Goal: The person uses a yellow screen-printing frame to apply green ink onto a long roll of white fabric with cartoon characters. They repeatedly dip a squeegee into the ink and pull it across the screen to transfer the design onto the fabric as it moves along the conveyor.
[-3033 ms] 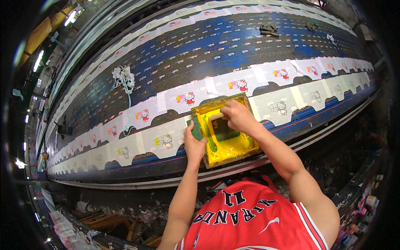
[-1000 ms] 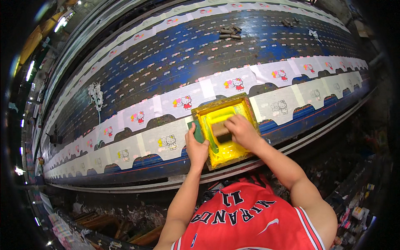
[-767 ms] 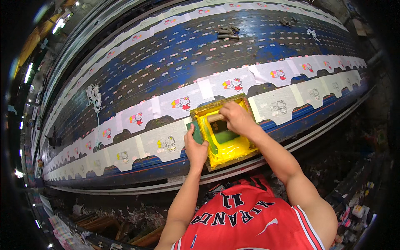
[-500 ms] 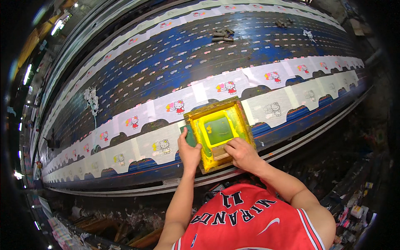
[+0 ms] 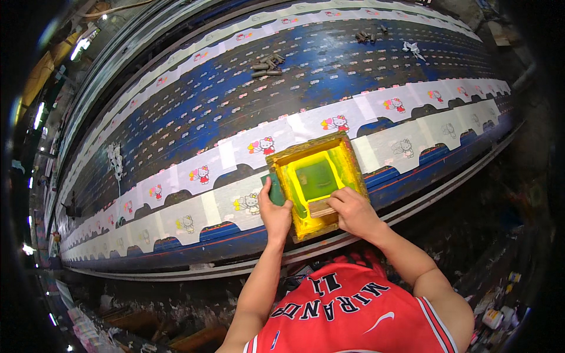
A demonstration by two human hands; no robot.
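A wooden screen-printing frame [image 5: 358, 170], smeared with yellow ink, lies over the near strip of white cloth pieces [image 5: 219, 200]. Its green mesh window [image 5: 316, 178] has bright yellow ink along the border. My left hand [image 5: 275, 215] grips the frame's left side, thumb against the wood and fingers by a dark green flap [image 5: 272, 189]. Inside the frame's near end, my right hand [image 5: 354, 213] is closed on a wooden-handled squeegee [image 5: 321, 208]. Partly coloured cartoon-cat prints [image 5: 247, 203] show left of the frame; to its right the prints [image 5: 404, 148] are grey outlines.
A long blue-and-dark printing table [image 5: 194, 112] runs across, with a pale rail along its near edge. A second strip of fuller-coloured prints [image 5: 261, 146] lies behind. Short dark rods [image 5: 268, 66] are piled farther off, and crumpled white scraps [image 5: 115, 160] lie at left.
The view has shifted, so the prints and rods sit elsewhere in the picture. The frame sits slightly farther left against the near prints. Both hands keep their grips, the squeegee still at the near end.
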